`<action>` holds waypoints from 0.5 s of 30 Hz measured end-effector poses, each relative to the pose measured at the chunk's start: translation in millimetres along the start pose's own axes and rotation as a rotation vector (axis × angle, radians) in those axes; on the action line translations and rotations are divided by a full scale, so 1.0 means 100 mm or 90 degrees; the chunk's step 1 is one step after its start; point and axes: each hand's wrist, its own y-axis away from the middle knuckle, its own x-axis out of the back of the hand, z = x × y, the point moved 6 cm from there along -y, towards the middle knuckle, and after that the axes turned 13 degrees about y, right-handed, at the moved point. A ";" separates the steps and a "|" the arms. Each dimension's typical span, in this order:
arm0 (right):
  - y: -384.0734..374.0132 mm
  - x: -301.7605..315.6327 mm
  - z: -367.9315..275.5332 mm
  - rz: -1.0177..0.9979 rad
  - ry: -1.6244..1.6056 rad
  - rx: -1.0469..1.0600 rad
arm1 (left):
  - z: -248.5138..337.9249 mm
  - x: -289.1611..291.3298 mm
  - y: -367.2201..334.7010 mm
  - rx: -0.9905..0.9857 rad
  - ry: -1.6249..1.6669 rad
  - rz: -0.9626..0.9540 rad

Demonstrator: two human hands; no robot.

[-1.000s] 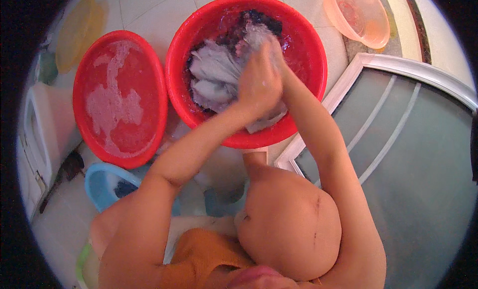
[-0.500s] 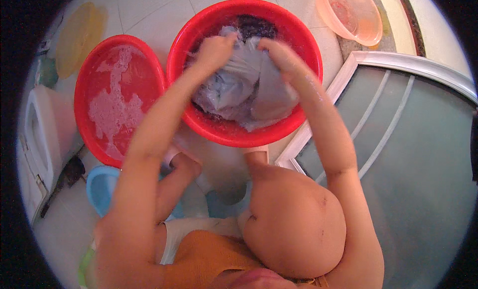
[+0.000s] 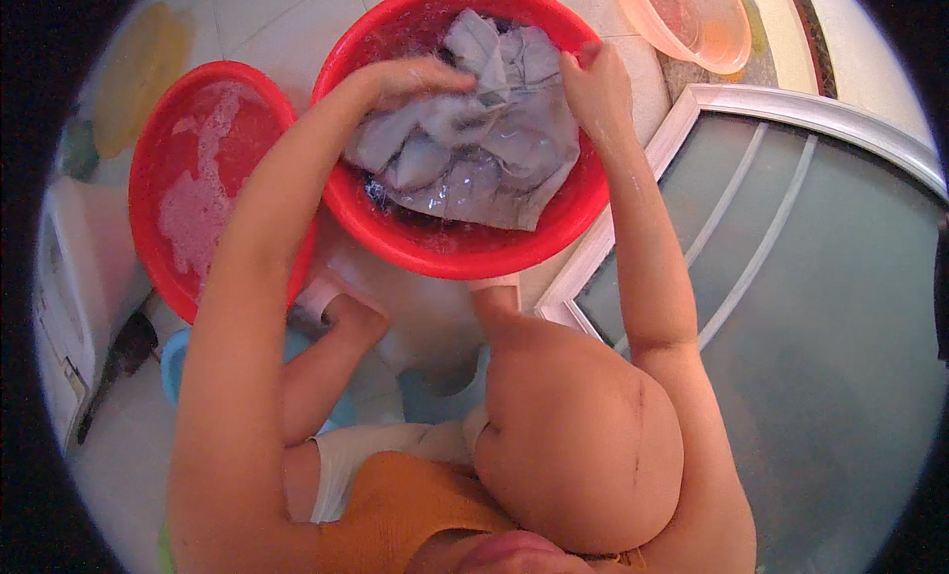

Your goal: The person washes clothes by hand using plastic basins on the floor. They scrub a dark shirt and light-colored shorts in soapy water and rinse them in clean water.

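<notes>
A wet grey cloth (image 3: 484,164) lies bunched in the large red basin (image 3: 435,263), its folds spread over soapy water; whether it is a garment I cannot make out. At the basin's right rim my right hand (image 3: 599,89) is closed, gripping the cloth's edge between thumb and fingers. Over the cloth's left side reaches my left hand (image 3: 420,80), slightly blurred, its fingers stretched out toward the middle and touching the fabric. Something dark shows in the water beneath the cloth.
Left of it stands a second red basin (image 3: 143,198) with pink-looking suds. A pale orange basin (image 3: 727,35) is at the far right, a framed glass panel (image 3: 781,347) to the right. A blue basin (image 3: 176,366) and white toilet (image 3: 89,277) are at the left.
Both hands have parted: the right moved right to the rim with the cloth's edge, the left shifted left and let its pinch go. The cloth is spread wider and the view has shifted slightly.
</notes>
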 end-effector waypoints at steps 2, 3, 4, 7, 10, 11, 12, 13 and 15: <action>0.18 -0.19 0.19 -0.073 0.046 -0.083 | -0.09 0.27 -0.10 -0.028 0.326 0.070; 0.29 -0.35 0.20 -0.206 0.086 -0.094 | -0.17 0.32 -0.16 -0.030 0.327 0.074; 0.40 -0.54 0.21 -0.338 0.125 -0.102 | -0.23 0.59 -0.12 -0.161 0.329 0.316; 0.67 -1.07 0.32 -0.383 -0.266 -0.216 | -0.44 0.42 0.10 -0.526 -0.206 0.748; 0.81 -1.83 0.82 -0.560 -0.403 -0.155 | -0.43 -0.32 -0.23 -0.265 -0.723 0.353; 0.77 -1.86 0.64 -0.574 -0.409 -0.151 | -0.46 -0.28 -0.21 -0.304 -0.901 0.257; 0.74 -1.79 0.26 -0.635 -0.214 0.087 | -0.48 -0.12 -0.18 -0.283 -0.898 0.265; 0.73 -1.70 -0.13 -0.659 -0.015 0.335 | -0.41 0.13 -0.13 -0.212 -0.881 0.347; 0.53 -1.47 -0.38 -0.609 -0.239 0.098 | -0.13 0.25 -0.03 -0.184 -0.594 0.592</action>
